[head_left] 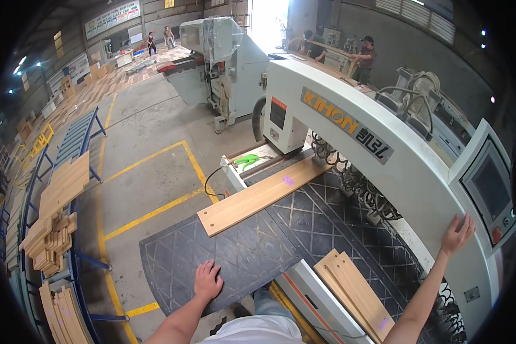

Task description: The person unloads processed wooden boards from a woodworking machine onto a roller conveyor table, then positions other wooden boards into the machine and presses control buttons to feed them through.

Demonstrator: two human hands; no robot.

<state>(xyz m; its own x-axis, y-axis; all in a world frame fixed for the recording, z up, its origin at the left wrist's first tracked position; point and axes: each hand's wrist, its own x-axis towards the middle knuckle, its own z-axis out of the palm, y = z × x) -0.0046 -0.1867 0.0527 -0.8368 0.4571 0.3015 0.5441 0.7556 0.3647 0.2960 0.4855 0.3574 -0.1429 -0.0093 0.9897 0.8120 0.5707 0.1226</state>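
My left hand (208,280) rests on the dark grey table (178,258) near its front edge, fingers apart, holding nothing. My right hand (457,234) is raised with spread fingers against the white machine arm, just left of the control screen (487,176). A long wooden board (258,198) with two holes at its near end lies across the table and reaches under the machine. To the right, a few overlapping boards (350,292) with holes lie beside my right forearm. A bright green air gun (246,160) sits on the ledge behind the long board.
The machine arm (327,109) arches over the table, with coiled hoses (367,189) beneath. Roller conveyors (77,140) with stacked wood pieces (49,241) run along the left. Another machine (226,74) stands behind. People (364,60) are in the background.
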